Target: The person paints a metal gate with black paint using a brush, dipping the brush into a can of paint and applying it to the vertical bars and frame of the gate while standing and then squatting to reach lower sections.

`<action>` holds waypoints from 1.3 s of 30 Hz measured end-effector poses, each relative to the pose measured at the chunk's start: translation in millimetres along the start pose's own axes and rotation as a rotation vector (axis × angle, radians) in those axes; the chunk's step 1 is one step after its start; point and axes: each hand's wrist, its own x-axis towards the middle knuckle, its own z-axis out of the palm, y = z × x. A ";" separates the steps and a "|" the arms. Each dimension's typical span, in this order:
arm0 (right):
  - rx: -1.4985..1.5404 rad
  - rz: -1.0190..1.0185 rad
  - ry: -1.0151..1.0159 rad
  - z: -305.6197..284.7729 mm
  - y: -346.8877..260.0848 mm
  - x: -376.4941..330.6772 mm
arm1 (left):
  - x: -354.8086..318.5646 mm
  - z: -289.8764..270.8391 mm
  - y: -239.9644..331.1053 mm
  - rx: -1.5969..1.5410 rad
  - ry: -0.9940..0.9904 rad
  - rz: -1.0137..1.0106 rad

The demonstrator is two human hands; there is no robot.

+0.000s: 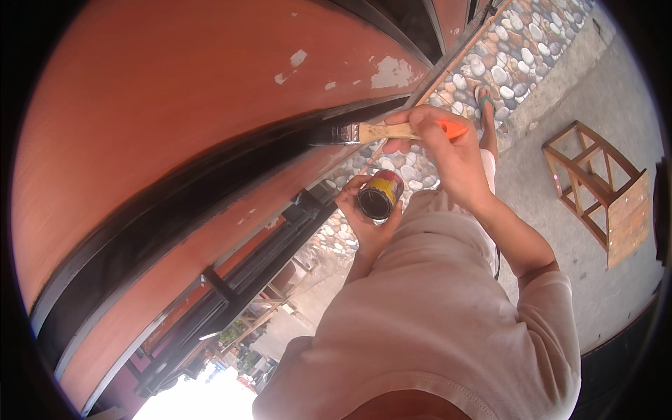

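Observation:
My right hand [451,157] is closed round the handle of a paintbrush [381,132]. The brush has a pale wooden handle with an orange end, a metal ferrule and dark bristles. Its bristles meet a black painted band [231,157] on the wall; whether they press on it is hard to tell. Lower down, my left hand [367,220] grips a small paint can [386,186] with a yellow and red label. The can is open and tilted toward me, dark inside and smeared at the rim.
An orange-red wall [175,84] with peeling white patches [392,72] fills the left. Pebbled flooring [521,45] runs beside it. On the grey concrete [532,231] at right lies a wooden frame piece [595,182], possibly a stool. My sandalled foot [484,101] stands on the pebbles.

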 end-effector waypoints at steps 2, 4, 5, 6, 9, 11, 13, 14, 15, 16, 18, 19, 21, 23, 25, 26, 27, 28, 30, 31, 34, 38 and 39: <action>-0.068 -0.067 -0.037 2.2 -2.7 -1.5 | 2.2 0.6 0.9 0.019 -0.009 0.004; 0.060 -0.034 -0.016 -4.1 7.8 1.1 | 2.1 1.2 -0.8 -0.008 -0.012 0.016; 0.059 -0.035 -0.016 -10.9 15.4 4.8 | 1.8 1.6 -0.6 -0.009 -0.012 0.017; -0.025 0.017 0.030 -20.5 26.0 10.4 | 1.2 1.7 0.0 -0.017 -0.007 0.011; -0.154 0.031 0.124 -43.6 60.4 21.7 | 0.7 3.2 1.2 -0.034 0.000 0.005; -0.199 -0.004 0.170 -46.7 71.4 22.3 | 0.9 3.1 1.7 -0.042 0.003 0.003; -0.497 -0.097 0.165 -43.8 73.8 20.6 | 1.7 2.2 2.7 0.002 -0.015 -0.002; -0.495 -0.096 0.167 -40.4 71.2 18.6 | 1.9 2.5 2.6 0.004 -0.017 -0.003; -0.640 -0.243 0.122 -35.9 66.4 15.2 | 2.2 3.3 2.2 -0.014 -0.014 -0.002; -0.783 -0.389 0.073 -28.8 58.0 12.0 | 2.3 3.3 1.9 -0.030 -0.009 -0.001; -0.724 -0.397 0.030 -16.4 38.7 4.3 | 3.0 2.0 1.7 -0.024 -0.017 0.000; -0.490 -0.289 0.025 -12.4 30.9 1.5 | 3.5 2.0 1.8 -0.021 -0.023 0.004; -0.257 -0.180 0.020 -11.9 26.4 2.1 | 2.3 1.8 0.3 -0.016 -0.016 0.004; 0.023 -0.097 0.036 -18.5 25.8 9.1 | 1.6 1.6 0.3 -0.012 -0.009 0.003; -0.073 -0.047 0.060 -29.3 35.2 14.2 | 2.4 1.7 0.7 -0.010 -0.012 -0.003; -0.167 0.003 0.083 -35.7 42.2 16.7 | 3.1 1.8 0.8 -0.010 -0.012 -0.001; -0.167 0.002 0.083 -43.3 51.6 20.0 | 3.9 2.0 0.9 -0.005 -0.013 0.007; -0.259 -0.016 0.096 -47.5 58.2 23.5 | 4.1 1.8 0.9 0.001 -0.015 0.013; -0.350 -0.033 0.109 -53.2 65.0 23.6 | 5.3 2.3 2.1 -0.005 -0.017 0.016; -0.451 -0.027 0.108 -49.6 58.1 22.2 | 5.2 2.0 1.9 -0.011 -0.016 0.017; -0.465 -0.078 0.075 -30.4 40.5 12.4 | 3.5 1.3 0.2 -0.019 -0.004 -0.001; -0.229 -0.150 0.016 -16.2 20.4 3.4 | 4.0 0.6 1.0 -0.011 -0.007 0.008; -0.231 -0.149 0.014 -21.5 25.4 6.4 | 3.4 0.2 1.3 -0.008 -0.006 0.001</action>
